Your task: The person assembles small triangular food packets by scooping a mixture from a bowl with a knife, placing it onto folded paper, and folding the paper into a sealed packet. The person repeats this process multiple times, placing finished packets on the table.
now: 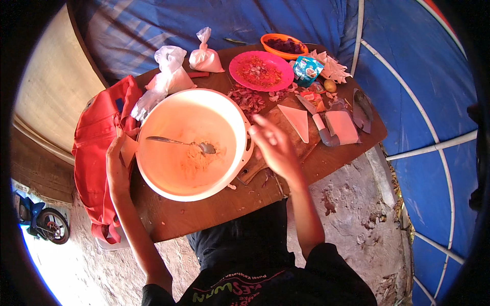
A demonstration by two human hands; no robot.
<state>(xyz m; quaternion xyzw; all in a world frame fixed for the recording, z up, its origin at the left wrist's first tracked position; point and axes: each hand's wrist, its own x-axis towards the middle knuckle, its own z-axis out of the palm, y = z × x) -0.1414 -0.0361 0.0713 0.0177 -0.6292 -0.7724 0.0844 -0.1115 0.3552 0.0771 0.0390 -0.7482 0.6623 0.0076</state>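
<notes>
Our left hand (118, 166) lies along the left side of the white basin (173, 115), whether gripping we cannot tell; our right hand (276, 151), fingers loosely spread, is beside the basin's right handle (249, 142). The basin sits toward the counter's (204, 217) left edge. We judge it light and stiff, best held at opposite sides, since the spoon (207, 148) inside could slide.

A large, pale round basin (168, 115) sits upright on the brown surface (178, 219); a metal spoon (178, 141) lies inside amid orange-brown residue (193, 164).
</notes>
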